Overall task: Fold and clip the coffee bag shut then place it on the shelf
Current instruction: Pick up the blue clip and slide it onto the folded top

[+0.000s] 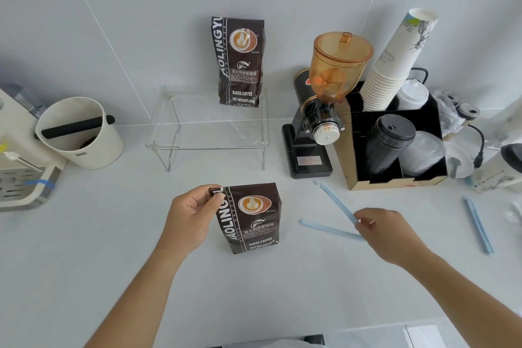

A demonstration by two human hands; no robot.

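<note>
A dark brown coffee bag (254,223) stands upright on the white counter in front of me. My left hand (192,215) pinches its folded top left corner. My right hand (387,232) grips the hinge end of a light blue sealing clip (336,203), which lies spread open in a V on the counter to the right of the bag. A clear acrylic shelf (209,133) stands behind the bag against the wall. A second, taller coffee bag (240,62) stands on the shelf's right side.
A black coffee grinder (313,133) with an amber hopper stands right of the shelf. A cup and lid organiser (395,147) is further right. Another blue clip (477,224) lies at the right. A white knock box (82,133) and an espresso machine (19,155) stand at the left.
</note>
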